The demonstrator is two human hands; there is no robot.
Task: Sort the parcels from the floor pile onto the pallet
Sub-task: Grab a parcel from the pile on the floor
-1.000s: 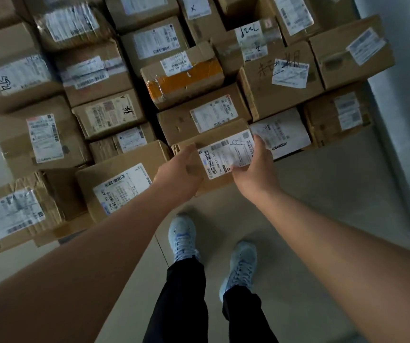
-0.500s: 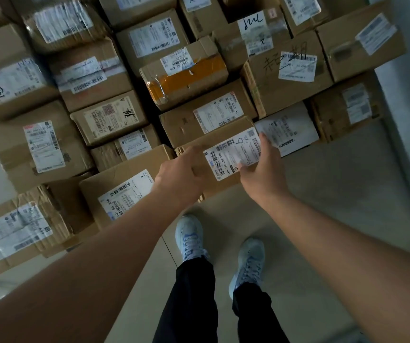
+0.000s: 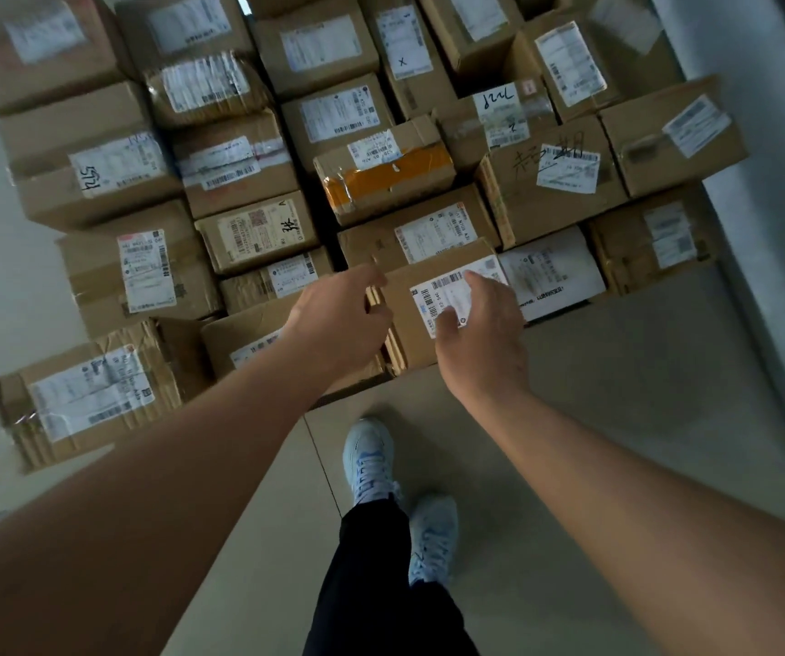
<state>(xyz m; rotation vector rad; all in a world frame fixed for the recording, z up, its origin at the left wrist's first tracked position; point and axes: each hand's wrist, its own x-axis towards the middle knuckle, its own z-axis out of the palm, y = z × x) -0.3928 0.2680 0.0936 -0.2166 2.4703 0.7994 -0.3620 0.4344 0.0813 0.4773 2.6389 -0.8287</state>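
The left hand [image 3: 340, 321] hovers with fingers loosely curled, holding nothing, just over the left end of a labelled cardboard parcel [image 3: 421, 319]. That parcel sits at the front edge of the stacked boxes [image 3: 248, 182], between both hands. The right hand [image 3: 480, 333] is spread, fingers relaxed, above the parcel's white shipping label [image 3: 445, 295]; whether it touches cannot be told. Below the hands, pale sneakers [image 3: 371, 461] stand on the tiled floor [image 3: 617, 395].
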